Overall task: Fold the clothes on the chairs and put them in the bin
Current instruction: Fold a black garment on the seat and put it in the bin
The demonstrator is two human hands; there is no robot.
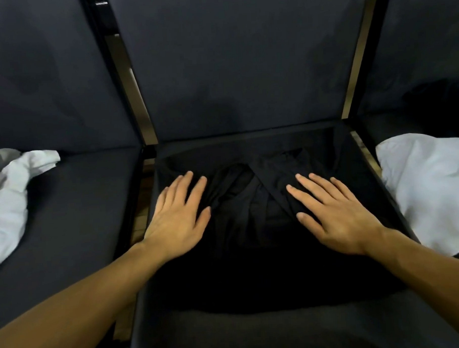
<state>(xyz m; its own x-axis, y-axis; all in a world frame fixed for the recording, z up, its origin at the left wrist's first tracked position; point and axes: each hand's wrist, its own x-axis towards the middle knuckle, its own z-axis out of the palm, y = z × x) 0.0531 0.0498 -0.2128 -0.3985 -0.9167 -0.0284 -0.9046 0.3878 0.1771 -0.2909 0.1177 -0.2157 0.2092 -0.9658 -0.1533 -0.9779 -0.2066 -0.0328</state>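
Head view showed left hand (176,223) and right hand (335,216), fingers flat, pressing black garment (240,199) mid-seat of the chair (256,335); folding likely came next.

The black garment (253,199) at the centre is soft, matt cloth, thin enough to gather into fine creases and overlapping folds. It lies on the middle chair (239,68), whose seat and backrest are covered in dark navy woven fabric, matt and smooth, with faint dimples in the padding. The frame rails (129,81) beside the backrest, toward 11 and 1 o'clock, look like glossy dark metal that catches brownish reflections. At 9 o'clock a white garment (11,199) is crumpled matt cloth, lightly wrinkled. At 3 o'clock another white cloth (429,188) looks smoother, matt, with soft broad folds. Bare skin of both hands shows a slight sheen.
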